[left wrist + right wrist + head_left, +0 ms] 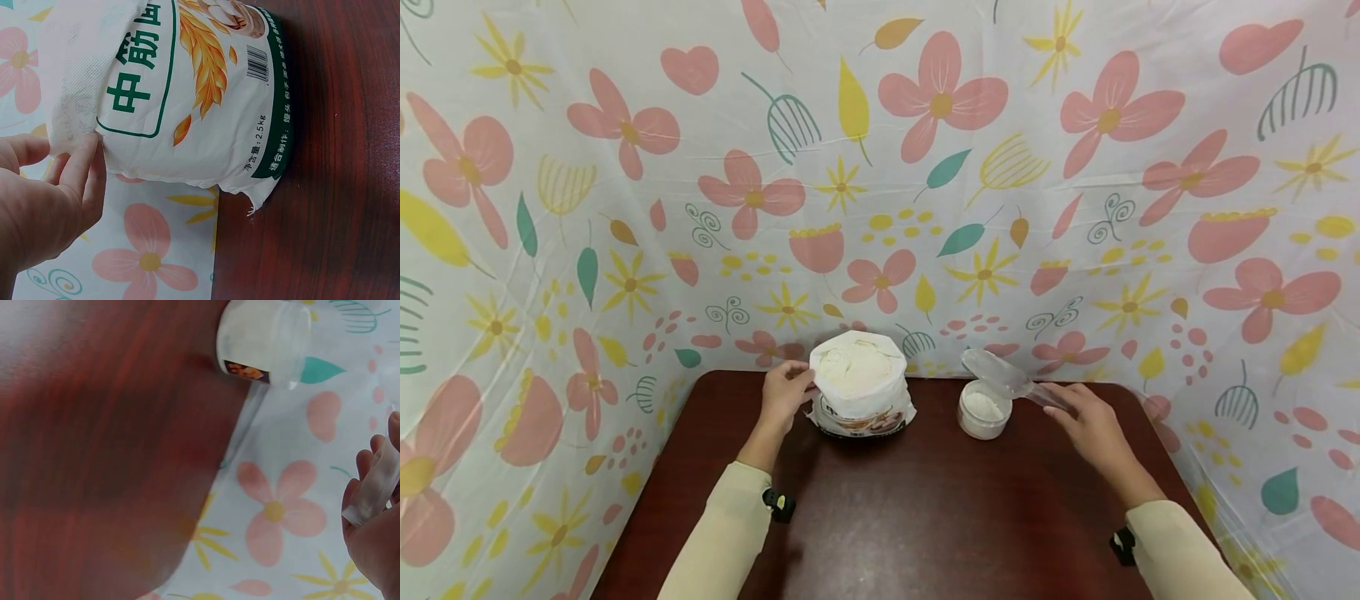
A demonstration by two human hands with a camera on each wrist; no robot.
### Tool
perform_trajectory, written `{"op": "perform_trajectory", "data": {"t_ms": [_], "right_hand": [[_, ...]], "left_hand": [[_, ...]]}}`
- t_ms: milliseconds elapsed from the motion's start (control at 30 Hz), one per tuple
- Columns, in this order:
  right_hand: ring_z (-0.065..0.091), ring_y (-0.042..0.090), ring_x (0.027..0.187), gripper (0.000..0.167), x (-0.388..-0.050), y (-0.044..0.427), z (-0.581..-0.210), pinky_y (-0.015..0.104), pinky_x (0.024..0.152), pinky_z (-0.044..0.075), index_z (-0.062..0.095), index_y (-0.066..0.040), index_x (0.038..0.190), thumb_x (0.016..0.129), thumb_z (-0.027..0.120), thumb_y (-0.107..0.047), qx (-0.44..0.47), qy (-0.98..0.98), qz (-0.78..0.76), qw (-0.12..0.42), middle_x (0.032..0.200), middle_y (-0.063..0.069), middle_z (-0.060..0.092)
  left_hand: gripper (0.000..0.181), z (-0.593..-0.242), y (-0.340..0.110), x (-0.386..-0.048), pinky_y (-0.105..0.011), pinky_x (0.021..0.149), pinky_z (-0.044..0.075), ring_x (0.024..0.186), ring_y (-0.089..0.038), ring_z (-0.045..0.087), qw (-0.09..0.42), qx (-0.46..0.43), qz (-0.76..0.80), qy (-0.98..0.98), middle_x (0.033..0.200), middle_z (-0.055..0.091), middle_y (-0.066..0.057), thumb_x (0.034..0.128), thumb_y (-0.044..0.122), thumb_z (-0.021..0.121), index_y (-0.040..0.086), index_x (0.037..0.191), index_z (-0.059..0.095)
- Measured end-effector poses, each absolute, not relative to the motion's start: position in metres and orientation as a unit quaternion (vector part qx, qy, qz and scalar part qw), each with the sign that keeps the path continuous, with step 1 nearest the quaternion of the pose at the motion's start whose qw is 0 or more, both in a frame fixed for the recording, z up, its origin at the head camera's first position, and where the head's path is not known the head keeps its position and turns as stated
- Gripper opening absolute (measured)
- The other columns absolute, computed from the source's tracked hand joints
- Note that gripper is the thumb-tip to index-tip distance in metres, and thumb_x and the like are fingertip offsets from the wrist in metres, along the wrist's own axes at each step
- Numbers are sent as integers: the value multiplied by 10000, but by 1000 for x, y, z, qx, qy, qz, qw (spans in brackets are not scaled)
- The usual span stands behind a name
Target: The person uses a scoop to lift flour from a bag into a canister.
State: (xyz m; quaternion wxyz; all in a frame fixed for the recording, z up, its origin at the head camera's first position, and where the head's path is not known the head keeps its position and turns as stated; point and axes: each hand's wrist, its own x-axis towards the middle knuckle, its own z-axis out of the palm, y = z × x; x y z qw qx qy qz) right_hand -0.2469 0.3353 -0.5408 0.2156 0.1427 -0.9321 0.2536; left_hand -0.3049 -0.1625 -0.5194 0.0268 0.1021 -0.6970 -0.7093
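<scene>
Red-brown wood-grain desk (940, 500): your left grip (784, 397) pinches the white woven flour bag (861, 410); your right grip (1092, 425) holds a clear plastic scoop (1000, 375) over the clear round jar (983, 428). Likely jar-filling; next calls for steady tipping.

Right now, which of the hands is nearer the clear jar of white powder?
Right. The right hand is just right of the jar, gripping a clear scoop; the left hand is farther off to its left, pinching the white bag by its rim.

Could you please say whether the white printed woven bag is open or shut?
Open: the white printed woven bag has a spread mouth, with pale powder visible inside.
</scene>
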Motion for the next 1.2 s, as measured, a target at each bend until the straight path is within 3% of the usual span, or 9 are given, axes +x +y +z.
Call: {"op": "perform_trajectory", "data": {"t_ms": [300, 500, 767, 1033, 1200], "right_hand": [[508, 151, 749, 385, -261, 324, -513, 297, 612, 434, 717, -109, 1296, 917, 779, -87, 175, -932, 237, 212, 1020, 52, 681], [620, 259, 973, 368, -274, 314, -496, 464, 746, 537, 706, -64, 1299, 934, 755, -66, 207, -927, 235, 207, 1159, 116, 672], [472, 135, 783, 372, -289, 296, -472, 313, 645, 450, 715, -157, 1317, 951, 744, -97, 242, -927, 216, 190, 913, -9, 580], [554, 214, 870, 362, -301, 275, -450, 391, 716, 499, 704, -116, 1325, 964, 731, -106, 276, -929, 183, 163, 1048, 53, 646], [620, 292, 1003, 363, -314, 264, -438, 475, 836, 560, 707, -111, 1319, 958, 736, -96, 299, -929, 165, 146, 1110, 87, 668]], "left_hand": [[274, -520, -162, -306, -450, 936, 640, 845, -171, 694, 30, 102, -709, -697, 1077, 599, -217, 992, 37, 647, -135, 1205, 632], [274, -520, -163, -306, -433, 928, 645, 865, -191, 701, 27, 100, -709, -698, 1091, 590, -221, 998, 37, 637, -130, 1215, 628], [277, -522, -163, -305, -463, 958, 630, 902, -221, 702, 24, 102, -709, -697, 1100, 586, -222, 1005, 49, 631, -120, 1224, 623], [270, -522, -163, -305, -446, 925, 647, 894, -218, 701, 29, 101, -706, -700, 1093, 597, -224, 996, 42, 635, -112, 1219, 632], [264, -522, -163, -305, -419, 901, 657, 905, -220, 704, 31, 100, -703, -704, 1096, 603, -228, 999, 49, 628, -106, 1212, 634]]}}
